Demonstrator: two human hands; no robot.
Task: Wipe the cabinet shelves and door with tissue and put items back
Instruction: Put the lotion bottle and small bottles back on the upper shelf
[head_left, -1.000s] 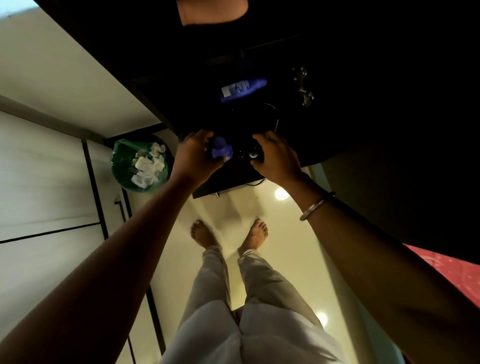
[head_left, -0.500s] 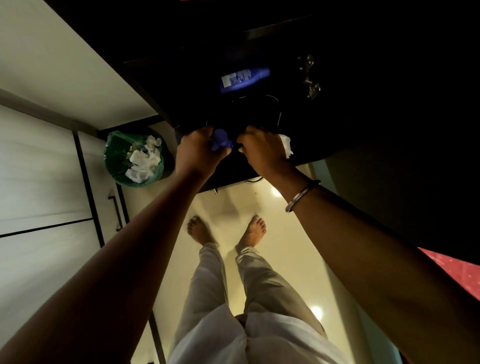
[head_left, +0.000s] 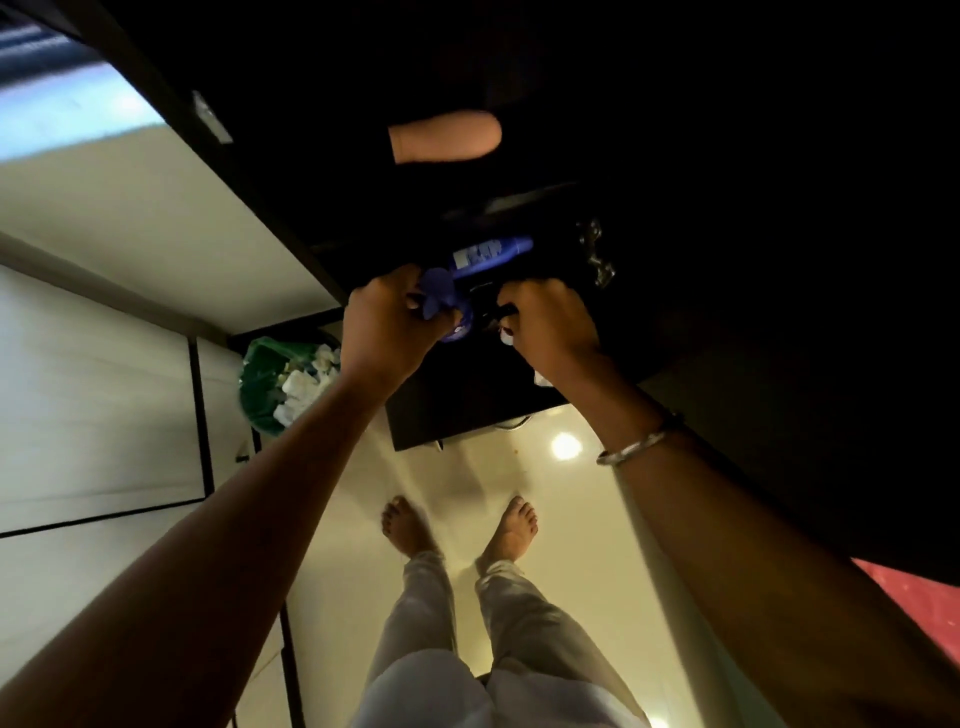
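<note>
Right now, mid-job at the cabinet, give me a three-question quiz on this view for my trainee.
1. True or false: the left hand holds a small blue object at the front of the dark cabinet shelf.
2. Multiple choice: where is the green bin with used tissues?
A. on the shelf
B. on the floor, to the person's left
C. under the right arm
3. Fill in: white tissue shows beneath the ____ hand.

Key
1. True.
2. B.
3. Right: it peeks out under the right hand, whose fingers curl around something dark that is too dim to identify. A blue bottle lies on its side just behind both hands.
</note>
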